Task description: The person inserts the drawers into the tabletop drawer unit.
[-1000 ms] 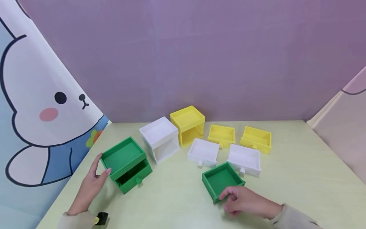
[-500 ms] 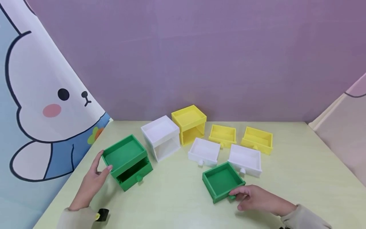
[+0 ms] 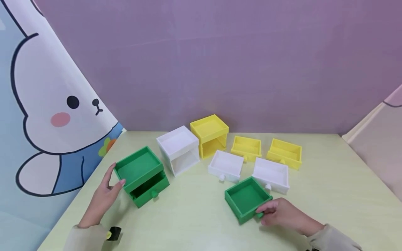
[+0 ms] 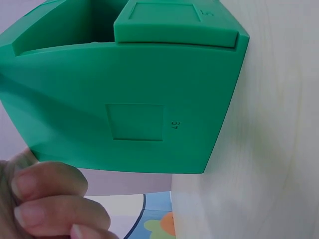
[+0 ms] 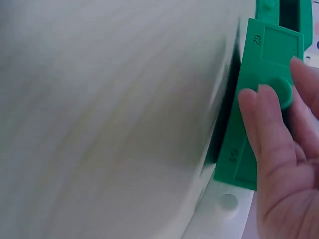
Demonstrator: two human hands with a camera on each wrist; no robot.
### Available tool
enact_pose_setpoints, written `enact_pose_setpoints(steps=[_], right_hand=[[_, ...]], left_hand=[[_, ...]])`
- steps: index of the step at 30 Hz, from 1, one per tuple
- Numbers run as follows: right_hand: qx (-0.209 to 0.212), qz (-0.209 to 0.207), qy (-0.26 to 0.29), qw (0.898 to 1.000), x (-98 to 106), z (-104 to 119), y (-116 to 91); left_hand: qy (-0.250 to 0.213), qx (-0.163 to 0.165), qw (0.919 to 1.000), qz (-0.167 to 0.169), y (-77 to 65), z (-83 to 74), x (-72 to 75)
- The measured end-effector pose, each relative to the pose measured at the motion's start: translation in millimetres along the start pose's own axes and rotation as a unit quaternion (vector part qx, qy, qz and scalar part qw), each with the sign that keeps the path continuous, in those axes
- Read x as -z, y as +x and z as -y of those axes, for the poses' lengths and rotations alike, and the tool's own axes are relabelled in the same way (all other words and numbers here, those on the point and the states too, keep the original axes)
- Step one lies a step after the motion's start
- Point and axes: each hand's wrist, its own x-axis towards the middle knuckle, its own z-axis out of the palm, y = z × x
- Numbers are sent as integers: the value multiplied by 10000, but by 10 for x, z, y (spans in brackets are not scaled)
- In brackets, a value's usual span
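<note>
In the head view, my left hand (image 3: 102, 198) grips the left side of a green mini cabinet (image 3: 138, 165), its thumb near the front edge and a finger at the back corner. A green drawer with a round knob (image 3: 155, 194) fills the cabinet's lower slot; the upper slot is vacant. The left wrist view shows the cabinet's side wall (image 4: 134, 89) and curled fingers (image 4: 60, 214) beside it. Over to the right, my right hand (image 3: 285, 214) pinches the front of a loose green drawer (image 3: 246, 197). From the right wrist, fingertips surround the drawer's green knob (image 5: 281, 92).
A white cabinet (image 3: 178, 141) and a yellow cabinet (image 3: 209, 129) stand behind, both without drawers. Two white drawers (image 3: 225, 164) and two yellow drawers (image 3: 246, 146) lie right of them. A purple backdrop (image 3: 220, 62) rises behind the table (image 3: 188, 223).
My right hand has shifted right along the loose drawer's front and taken hold at its knob; the drawer has barely moved. The left hand keeps its grip on the green cabinet.
</note>
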Motion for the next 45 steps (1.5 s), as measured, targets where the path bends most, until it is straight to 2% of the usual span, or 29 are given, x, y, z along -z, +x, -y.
enact_pose_setpoints(steps=[8, 18, 26, 31, 37, 40, 45], right_hand=[[-241, -1004, -166, 9945, -41, 18, -25], [-22, -1529, -495, 9870, -157, 92, -45], [459, -1881, -681, 9787, -282, 199, 14], [548, -1926, -579, 9780, -346, 292, 71], [734, -1665, -392, 9825, -450, 375, 109], [969, -1541, -369, 9826, -514, 414, 141], [1005, -1555, -183, 9825, -638, 501, 232]], left_hand=[[73, 35, 9999, 66, 31, 12, 2], [64, 106, 9999, 63, 42, -25, -13], [52, 104, 9999, 68, 29, -38, -8], [143, 143, 9998, 73, 38, -31, 10], [127, 233, 9996, 104, 26, -19, 29], [66, 184, 9998, 96, 20, -14, 27], [34, 120, 9999, 49, 18, -15, 13]])
